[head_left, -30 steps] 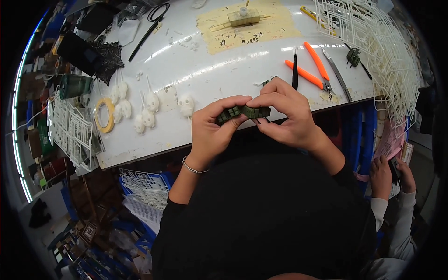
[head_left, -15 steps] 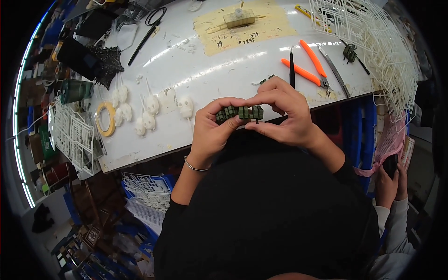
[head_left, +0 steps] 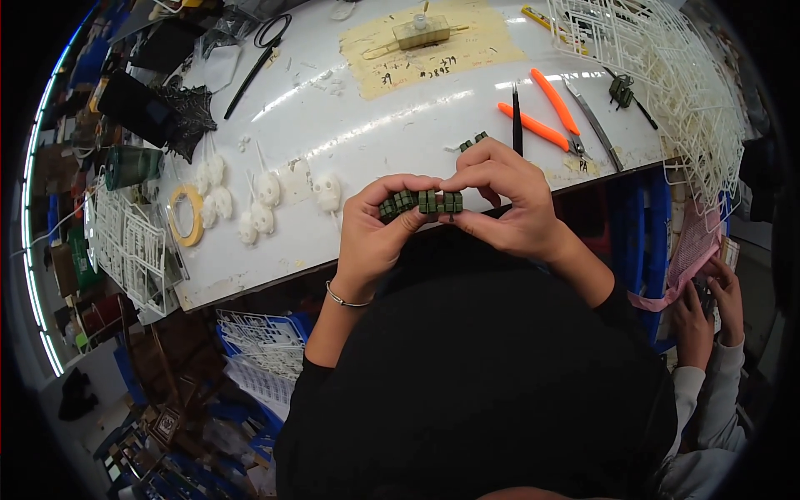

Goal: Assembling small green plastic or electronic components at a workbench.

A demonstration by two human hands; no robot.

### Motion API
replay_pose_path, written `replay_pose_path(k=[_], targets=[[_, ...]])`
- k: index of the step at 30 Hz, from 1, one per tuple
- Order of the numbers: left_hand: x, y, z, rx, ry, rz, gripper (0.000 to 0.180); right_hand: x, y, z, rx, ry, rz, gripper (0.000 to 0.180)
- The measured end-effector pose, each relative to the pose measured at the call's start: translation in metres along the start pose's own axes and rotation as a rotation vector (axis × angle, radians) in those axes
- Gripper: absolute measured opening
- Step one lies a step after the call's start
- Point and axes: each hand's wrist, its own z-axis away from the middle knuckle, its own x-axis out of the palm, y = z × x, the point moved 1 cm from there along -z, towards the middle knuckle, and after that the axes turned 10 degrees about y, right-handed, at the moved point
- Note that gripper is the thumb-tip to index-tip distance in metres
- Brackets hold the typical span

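Note:
Just past the table's near edge, my left hand [head_left: 367,233] grips a row of small dark green pouch-like model pieces [head_left: 398,204] between thumb and fingers. A similar green piece [head_left: 452,202] sits against the row's right end. My right hand [head_left: 521,200] pinches that piece, thumb below and forefinger above. The fingertips cover part of the joint, so whether the two are fixed together cannot be seen. Beyond my right knuckles lies another green piece [head_left: 473,141] on the table. Black tweezers [head_left: 517,121] and orange-handled nippers [head_left: 546,125] rest to the right.
White skull-shaped parts [head_left: 327,193] and a masking tape roll [head_left: 185,215] lie on the left. White sprue frames [head_left: 658,83] pile up at the right, near a metal tool [head_left: 596,125]. A small block [head_left: 421,32] stands on yellowish paper. A co-worker's hands [head_left: 696,325] are at far right.
The right-hand green piece has come up square against the row, closing the gap seen before. My right hand has shifted slightly left. The co-worker's hands have moved apart a little.

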Motion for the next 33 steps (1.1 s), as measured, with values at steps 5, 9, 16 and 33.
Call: replay_pose_path(k=[5, 9, 16, 33], targets=[[-0.002, -0.002, 0.0, 0.005, 0.015, -0.044, 0.026, 0.001, 0.006, 0.001, -0.039, -0.007, -0.019, 0.029], [-0.002, 0.001, 0.0, -0.029, 0.013, -0.003, 0.025, 0.002, 0.011, 0.0, -0.083, -0.017, -0.028, 0.029], [-0.002, 0.002, -0.001, -0.044, 0.011, 0.023, 0.027, 0.003, 0.007, 0.001, -0.001, -0.026, -0.011, 0.029], [0.002, 0.015, 0.0, 0.258, 0.131, -0.381, 0.038, 0.017, 0.011, 0.006, 0.23, 0.095, -0.3, 0.031]])
